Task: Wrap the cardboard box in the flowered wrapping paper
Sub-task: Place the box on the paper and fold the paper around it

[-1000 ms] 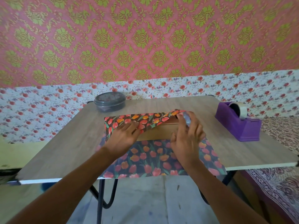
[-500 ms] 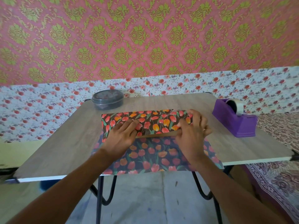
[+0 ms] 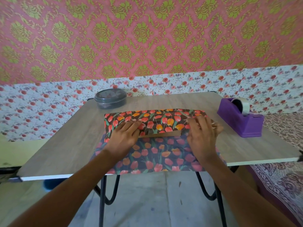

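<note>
The flowered wrapping paper (image 3: 157, 120), dark with red and orange tulips, is folded from the far side over the top of the cardboard box (image 3: 161, 134). Only a brown strip of the box's near side shows between my hands. The rest of the sheet lies flat toward me and overhangs the table's front edge. My left hand (image 3: 125, 136) presses flat on the folded flap at the box's left end. My right hand (image 3: 202, 136) presses the flap down at the right end, fingers spread over the paper.
A wooden table (image 3: 68, 141) on black metal legs carries everything. A grey lidded round container (image 3: 110, 98) stands at the back left. A purple tape dispenser (image 3: 240, 117) with a tape roll sits at the right. Patterned bedding lies at the lower right.
The far flap has been drawn down over the box top, covering most of the cardboard. My right hand has come down from lifting the paper's edge and lies flat on it.
</note>
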The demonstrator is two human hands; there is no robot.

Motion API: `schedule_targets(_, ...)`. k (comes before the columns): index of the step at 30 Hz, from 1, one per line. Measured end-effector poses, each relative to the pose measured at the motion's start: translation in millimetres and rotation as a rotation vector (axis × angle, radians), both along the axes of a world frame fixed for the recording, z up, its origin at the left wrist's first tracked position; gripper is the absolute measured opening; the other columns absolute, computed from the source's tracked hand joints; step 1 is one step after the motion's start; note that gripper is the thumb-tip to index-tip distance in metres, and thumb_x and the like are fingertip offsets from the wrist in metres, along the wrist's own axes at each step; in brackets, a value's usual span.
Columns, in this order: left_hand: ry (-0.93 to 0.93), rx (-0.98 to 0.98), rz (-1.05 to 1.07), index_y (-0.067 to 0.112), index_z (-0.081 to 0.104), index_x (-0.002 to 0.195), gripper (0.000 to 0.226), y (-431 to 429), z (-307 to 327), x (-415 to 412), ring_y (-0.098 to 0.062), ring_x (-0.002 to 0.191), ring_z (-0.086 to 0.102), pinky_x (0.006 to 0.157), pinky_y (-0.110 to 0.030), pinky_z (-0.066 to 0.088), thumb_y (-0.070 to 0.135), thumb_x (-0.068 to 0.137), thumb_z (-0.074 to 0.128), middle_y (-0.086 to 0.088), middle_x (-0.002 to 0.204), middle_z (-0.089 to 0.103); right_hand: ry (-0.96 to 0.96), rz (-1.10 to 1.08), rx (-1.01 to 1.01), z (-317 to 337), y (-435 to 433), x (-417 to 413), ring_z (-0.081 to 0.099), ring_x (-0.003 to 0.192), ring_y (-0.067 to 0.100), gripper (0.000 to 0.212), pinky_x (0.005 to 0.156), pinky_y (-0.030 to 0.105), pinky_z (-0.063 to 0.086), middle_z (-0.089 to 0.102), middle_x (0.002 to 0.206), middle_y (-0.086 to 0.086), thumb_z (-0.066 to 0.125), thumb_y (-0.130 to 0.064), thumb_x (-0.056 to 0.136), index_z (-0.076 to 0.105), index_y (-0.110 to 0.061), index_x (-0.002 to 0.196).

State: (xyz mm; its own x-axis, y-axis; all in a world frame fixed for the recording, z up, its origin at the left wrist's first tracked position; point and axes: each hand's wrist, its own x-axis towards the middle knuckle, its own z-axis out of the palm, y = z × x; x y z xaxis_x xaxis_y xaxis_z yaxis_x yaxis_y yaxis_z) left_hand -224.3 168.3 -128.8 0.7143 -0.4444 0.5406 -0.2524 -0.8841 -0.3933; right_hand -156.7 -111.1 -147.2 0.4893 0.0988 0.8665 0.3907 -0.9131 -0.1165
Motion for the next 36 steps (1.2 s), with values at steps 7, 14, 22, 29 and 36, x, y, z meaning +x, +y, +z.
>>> schedule_targets(7,-0.016,-0.006,-0.07,-0.005,0.072,0.095,0.033,5,3,-1,-0.042,0.105,0.07,0.082,-0.049,0.06,-0.008,0.065,0.086,-0.024,0.12,0.069,0.18,-0.003,-0.168,-2,1,2,0.06,0.093,0.031,0.044,0.075,0.041,0.02,0.061,0.094,0.006,0.078,0.013,0.052,0.075,-0.014,0.086)
schedule_targets(14,0.045,-0.064,-0.013,-0.003,0.07,0.104,0.033,11,1,-7,-0.042,0.121,0.061,0.097,-0.052,0.055,0.002,0.074,0.084,-0.026,0.135,0.059,0.278,-0.036,-0.09,1,1,5,0.058,0.098,0.035,0.05,0.078,0.047,0.041,0.06,0.107,0.016,0.078,0.016,0.057,0.071,-0.008,0.1)
schedule_targets(22,0.084,-0.137,0.017,0.004,0.063,0.126,0.049,37,-4,-13,-0.039,0.118,0.057,0.081,-0.049,0.058,0.0,0.08,0.079,-0.02,0.138,0.055,0.331,-0.191,-0.179,5,1,2,0.056,0.089,0.031,0.039,0.078,0.045,0.039,0.059,0.099,0.01,0.078,-0.002,0.064,0.069,-0.01,0.101)
schedule_targets(29,0.073,-0.201,-0.006,0.01,0.055,0.128,0.068,45,-6,-12,-0.034,0.112,0.054,0.075,-0.045,0.058,-0.002,0.068,0.085,-0.015,0.133,0.052,0.476,-0.281,-0.179,3,3,3,0.055,0.091,0.028,0.035,0.085,0.045,0.037,0.056,0.101,0.009,0.083,-0.021,0.069,0.07,-0.012,0.101)
schedule_targets(36,0.102,-0.288,0.177,0.008,0.052,0.134,0.065,49,1,-14,-0.037,0.105,0.055,0.064,-0.048,0.057,0.005,0.076,0.081,-0.018,0.122,0.054,0.431,-0.172,-0.187,23,-9,7,0.066,0.079,0.038,0.051,0.069,0.045,0.055,0.063,0.101,0.02,0.087,-0.018,0.066,0.066,0.002,0.107)
